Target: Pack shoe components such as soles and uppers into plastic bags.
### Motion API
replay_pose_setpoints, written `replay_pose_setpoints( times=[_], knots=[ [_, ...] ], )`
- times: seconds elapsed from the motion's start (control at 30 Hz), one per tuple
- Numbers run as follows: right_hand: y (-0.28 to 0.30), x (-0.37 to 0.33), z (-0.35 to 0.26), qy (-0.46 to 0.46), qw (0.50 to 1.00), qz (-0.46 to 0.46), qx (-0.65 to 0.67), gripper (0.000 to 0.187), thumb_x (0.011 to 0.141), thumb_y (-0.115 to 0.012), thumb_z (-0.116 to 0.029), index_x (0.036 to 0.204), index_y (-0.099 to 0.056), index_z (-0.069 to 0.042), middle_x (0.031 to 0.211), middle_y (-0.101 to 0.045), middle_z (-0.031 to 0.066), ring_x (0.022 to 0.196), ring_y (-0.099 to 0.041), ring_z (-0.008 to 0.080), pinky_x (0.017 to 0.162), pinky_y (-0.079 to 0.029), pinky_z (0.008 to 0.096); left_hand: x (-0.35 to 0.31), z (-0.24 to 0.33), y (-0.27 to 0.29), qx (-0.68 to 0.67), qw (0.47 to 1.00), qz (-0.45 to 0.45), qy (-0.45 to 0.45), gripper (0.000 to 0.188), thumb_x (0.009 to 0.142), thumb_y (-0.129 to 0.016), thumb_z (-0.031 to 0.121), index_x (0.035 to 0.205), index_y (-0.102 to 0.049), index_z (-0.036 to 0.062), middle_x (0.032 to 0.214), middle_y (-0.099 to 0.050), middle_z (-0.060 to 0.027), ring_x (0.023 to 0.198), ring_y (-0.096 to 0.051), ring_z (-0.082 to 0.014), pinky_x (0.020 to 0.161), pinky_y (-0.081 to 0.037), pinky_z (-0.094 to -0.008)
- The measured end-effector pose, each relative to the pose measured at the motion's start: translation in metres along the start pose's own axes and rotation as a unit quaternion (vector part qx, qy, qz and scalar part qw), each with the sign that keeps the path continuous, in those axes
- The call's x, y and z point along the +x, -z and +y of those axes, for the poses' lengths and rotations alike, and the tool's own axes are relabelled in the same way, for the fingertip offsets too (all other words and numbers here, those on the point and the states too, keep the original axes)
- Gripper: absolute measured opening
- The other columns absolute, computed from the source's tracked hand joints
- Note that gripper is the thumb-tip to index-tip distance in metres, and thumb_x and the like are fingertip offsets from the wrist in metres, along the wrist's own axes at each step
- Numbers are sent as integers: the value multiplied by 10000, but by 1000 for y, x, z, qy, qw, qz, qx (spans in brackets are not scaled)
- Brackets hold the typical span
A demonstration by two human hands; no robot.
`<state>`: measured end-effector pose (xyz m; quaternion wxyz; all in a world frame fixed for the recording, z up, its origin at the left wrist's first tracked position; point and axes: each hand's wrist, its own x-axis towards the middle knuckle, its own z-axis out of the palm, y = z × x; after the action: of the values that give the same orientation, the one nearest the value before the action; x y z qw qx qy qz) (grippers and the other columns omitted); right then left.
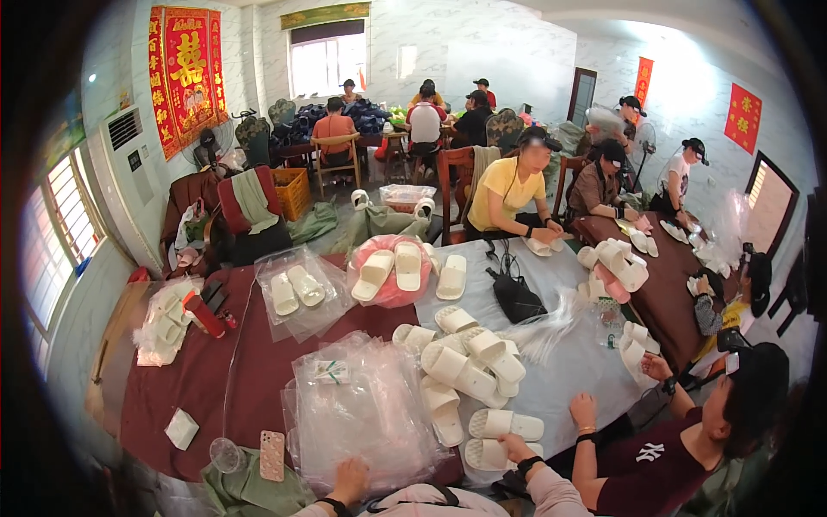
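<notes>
Hands well apart: the left hand (pixel 351 480) lies at the near edge of the clear bags (pixel 370 418), the right hand (pixel 517 447) at the nearest white slipper (pixel 482 455) — whether either grips, I cannot tell. A light pinch should part thin film; keep that slipper clear of the heap (pixel 469 360) farther across the table (pixel 560 370).

Left-hand grip (pixel 351 479) is rested on the near edge of stacked clear plastic bags (pixel 370 418); small packet (pixel 332 371) is set on top. Near slide sandal (pixel 484 455) is touched by right-hand grip (pixel 517 448). More white slide sandals (pixel 469 358) are heaped just beyond, on a grey sheet (pixel 573 370). Black bag (pixel 517 297) and white strands (pixel 551 326) are laid past the heap. Left side: maroon-covered counter (pixel 258 379); phone (pixel 272 455) and small white box (pixel 181 428) are placed near its edge. Bagged sandal pair (pixel 297 288) is parked farther back.
</notes>
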<state>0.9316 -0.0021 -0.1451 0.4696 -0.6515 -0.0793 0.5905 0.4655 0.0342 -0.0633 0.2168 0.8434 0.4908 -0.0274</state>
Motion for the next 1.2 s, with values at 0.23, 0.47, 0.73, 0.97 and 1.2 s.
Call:
replay_pose_setpoints(
  times=[0.23, 0.47, 0.73, 0.97, 1.2],
  knots=[
    [-16, -4, 24, -2, 986, -74, 147, 282, 797, -507, -45, 1067, -479, 30, 977, -550, 129, 862, -572, 276, 775, -475, 386, -8, -21, -18, 54, 984, 68, -158, 440, 788, -532, 281, 1211, -477, 170, 1258, -402, -235, 1147, -390, -382, 928, -353, -457],
    [-72, -63, -15, 70, 952, -83, 285, 380, 886, -439, -166, 1234, -390, -21, 1155, -523, 157, 1041, -532, 293, 921, -418, 411, 4, -17, 6, 42, 985, -15, -169, 524, 769, -574, 301, 1256, -437, 165, 1312, -332, -238, 1173, -353, -398, 950, -329, -476],
    [-132, -139, -30, 66, 941, -168, 288, 378, 898, -457, -211, 1222, -400, -26, 1149, -529, 131, 1015, -547, 267, 901, -437, 395, 16, -35, 6, 98, 960, -49, -257, 659, 719, -634, 393, 1294, -392, 180, 1271, -366, -270, 1140, -395, -412, 954, -345, -448],
    [-213, -145, -12, 28, 950, -249, 186, 404, 922, -390, -258, 1245, -392, -15, 1174, -528, 112, 1026, -543, 230, 903, -425, 367, 15, -38, 10, 102, 958, -30, -266, 541, 787, -561, 326, 1285, -405, 184, 1288, -370, -259, 1165, -394, -411, 968, -328, -469],
    [-246, -107, 68, 262, 945, -140, -136, 398, 864, -498, -262, 1222, -429, -103, 1070, -540, 37, 925, -548, 151, 756, -457, 318, 20, -41, 4, 85, 951, -68, -289, 503, 831, -483, 402, 1279, -428, 181, 1311, -331, -280, 1180, -363, -434, 950, -341, -487]
  ],
)
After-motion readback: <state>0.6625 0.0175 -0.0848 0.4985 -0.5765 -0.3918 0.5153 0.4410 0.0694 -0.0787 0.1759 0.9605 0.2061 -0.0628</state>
